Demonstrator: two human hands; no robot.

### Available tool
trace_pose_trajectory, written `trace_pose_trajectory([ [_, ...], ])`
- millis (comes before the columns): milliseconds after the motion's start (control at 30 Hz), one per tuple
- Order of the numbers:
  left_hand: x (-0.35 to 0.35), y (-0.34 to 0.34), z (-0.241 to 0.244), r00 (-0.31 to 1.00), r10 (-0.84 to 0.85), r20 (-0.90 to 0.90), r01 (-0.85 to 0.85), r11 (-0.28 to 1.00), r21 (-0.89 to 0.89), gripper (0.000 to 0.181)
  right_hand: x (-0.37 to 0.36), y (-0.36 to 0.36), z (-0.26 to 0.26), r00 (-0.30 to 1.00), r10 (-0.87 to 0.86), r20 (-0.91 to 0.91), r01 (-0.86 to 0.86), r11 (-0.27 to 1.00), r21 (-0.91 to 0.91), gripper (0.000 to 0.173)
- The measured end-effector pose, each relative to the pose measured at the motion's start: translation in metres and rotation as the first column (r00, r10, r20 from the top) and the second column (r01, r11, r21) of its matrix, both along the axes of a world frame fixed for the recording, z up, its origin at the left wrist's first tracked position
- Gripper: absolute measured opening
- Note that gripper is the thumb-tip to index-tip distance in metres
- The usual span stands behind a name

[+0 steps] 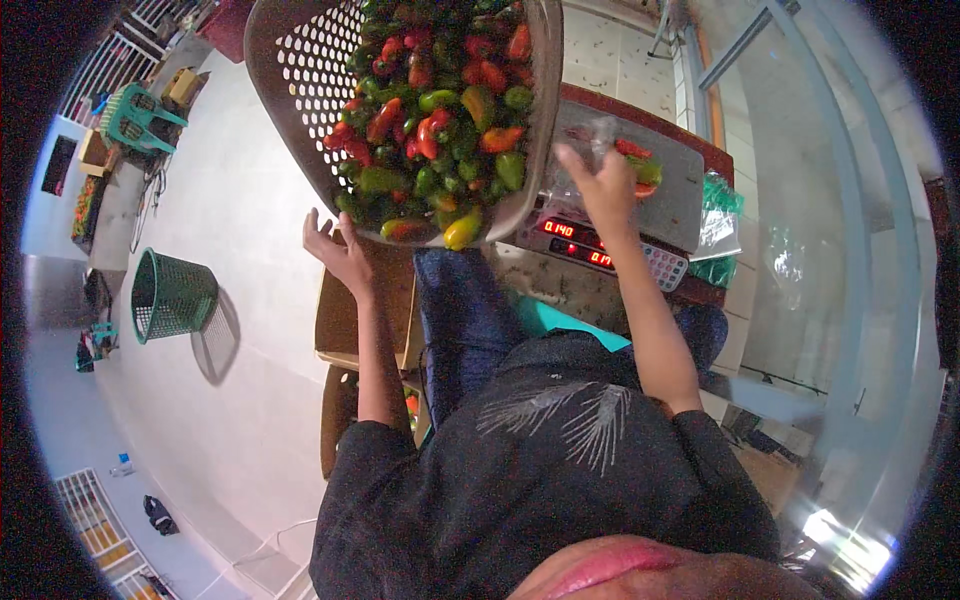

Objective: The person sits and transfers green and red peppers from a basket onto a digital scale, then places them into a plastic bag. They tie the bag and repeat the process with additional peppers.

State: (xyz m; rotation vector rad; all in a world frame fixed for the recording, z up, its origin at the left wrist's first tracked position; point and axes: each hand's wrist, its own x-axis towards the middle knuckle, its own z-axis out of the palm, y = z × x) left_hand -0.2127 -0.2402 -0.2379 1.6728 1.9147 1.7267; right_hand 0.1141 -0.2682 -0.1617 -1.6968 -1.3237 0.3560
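A large perforated plastic basket full of red, green and yellow peppers stands before me at the top of the view. By its near left corner is my left hand, fingers spread and holding nothing; whether it touches the rim is unclear. To the right of the basket, my right hand reaches over a digital weighing scale with lit red digits. That hand is motion-blurred beside clear plastic, and its grip cannot be made out. A few red and green peppers lie on the scale's plate, partly hidden by the hand.
Clear and green plastic bags lie right of the scale. Below my left hand is a cardboard box. A green mesh basket stands on the pale floor at left, with a green plastic stool farther off. Glass panels rise at right.
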Motion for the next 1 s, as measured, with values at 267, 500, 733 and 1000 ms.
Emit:
trace_pose_trajectory([
  [267,-0.042,0.024,-0.009,0.996,0.003,0.086,0.004,0.997,-0.082,0.055,0.036,-0.062,-0.014,0.965,-0.099,-0.242,0.123,0.988,0.088,0.037],
  [500,-0.036,0.057,0.019,0.974,-0.138,0.179,0.125,0.989,0.08,0.053,0.021,-0.046,-0.033,0.988,0.108,-0.112,-0.116,0.991,-0.067,0.033],
  [733,-0.033,0.048,0.016,0.985,-0.122,0.118,0.12,0.992,0.026,0.05,0.003,-0.049,-0.026,0.982,0.148,-0.117,-0.166,0.971,-0.171,0.033],
  [1000,-0.065,0.026,-0.007,0.987,-0.066,0.148,0.074,0.996,-0.05,0.052,0.023,-0.103,-0.052,0.914,0.26,-0.311,-0.345,0.902,-0.261,0.035],
])
